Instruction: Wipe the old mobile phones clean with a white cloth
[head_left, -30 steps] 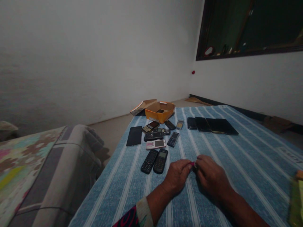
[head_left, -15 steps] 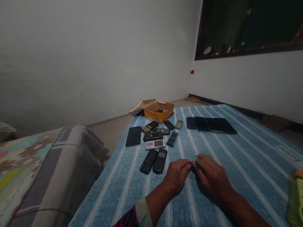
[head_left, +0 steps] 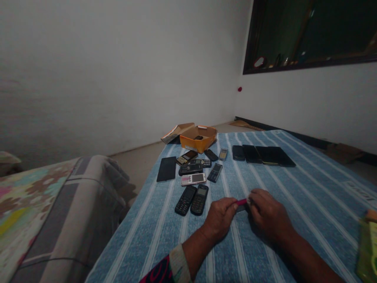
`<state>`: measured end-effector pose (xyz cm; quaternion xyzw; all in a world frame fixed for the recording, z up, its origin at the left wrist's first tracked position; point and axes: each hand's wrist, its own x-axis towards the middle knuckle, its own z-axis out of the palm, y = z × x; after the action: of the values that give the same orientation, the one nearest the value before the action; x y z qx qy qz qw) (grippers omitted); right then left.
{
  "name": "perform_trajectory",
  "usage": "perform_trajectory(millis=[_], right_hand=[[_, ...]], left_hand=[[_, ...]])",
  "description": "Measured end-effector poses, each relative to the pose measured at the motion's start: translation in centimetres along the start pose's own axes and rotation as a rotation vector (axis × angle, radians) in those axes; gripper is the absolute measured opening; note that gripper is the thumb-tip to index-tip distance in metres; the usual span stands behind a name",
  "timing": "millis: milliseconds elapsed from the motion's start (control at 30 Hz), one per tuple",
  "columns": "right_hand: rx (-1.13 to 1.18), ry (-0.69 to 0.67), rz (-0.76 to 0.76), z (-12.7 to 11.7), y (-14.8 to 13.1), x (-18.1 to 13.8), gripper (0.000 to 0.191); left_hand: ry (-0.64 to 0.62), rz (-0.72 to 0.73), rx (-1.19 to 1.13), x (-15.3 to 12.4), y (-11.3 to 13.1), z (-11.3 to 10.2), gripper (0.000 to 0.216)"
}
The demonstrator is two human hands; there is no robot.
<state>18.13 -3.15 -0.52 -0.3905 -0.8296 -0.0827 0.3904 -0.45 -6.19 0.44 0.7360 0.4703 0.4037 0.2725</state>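
My left hand [head_left: 219, 217] and my right hand [head_left: 266, 214] rest low over the blue striped cloth [head_left: 294, 188], fingers curled. Between them they pinch a small pink thing [head_left: 242, 202], each hand on one end. I cannot make out what it is. Just left of my left hand lie two black keypad phones [head_left: 192, 199] side by side. Further off sits a cluster of several more keypad phones [head_left: 200, 167].
An open orange cardboard box [head_left: 198, 138] stands at the far edge of the cloth. A row of dark smartphones [head_left: 263, 155] lies at the back right, and one dark smartphone [head_left: 166, 169] at the left. Folded patterned bedding [head_left: 44, 204] lies to the left. Something green [head_left: 368, 243] sits at the right edge.
My hands have drawn slightly apart, the right one moving right, so more of the pink thing shows between them.
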Motion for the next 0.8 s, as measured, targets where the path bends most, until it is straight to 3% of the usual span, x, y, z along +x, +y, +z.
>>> perform_trajectory(millis=[400, 800], right_hand=[[0.054, 0.014, -0.049, 0.8, -2.2, 0.2, 0.020], [-0.061, 0.000, 0.041, 0.3, 0.0, 0.1, 0.014]], left_hand=[[0.034, 0.017, -0.041, 0.1, -0.4, 0.2, 0.032], [0.017, 0.029, 0.014, 0.0, -0.4, 0.0, 0.032]])
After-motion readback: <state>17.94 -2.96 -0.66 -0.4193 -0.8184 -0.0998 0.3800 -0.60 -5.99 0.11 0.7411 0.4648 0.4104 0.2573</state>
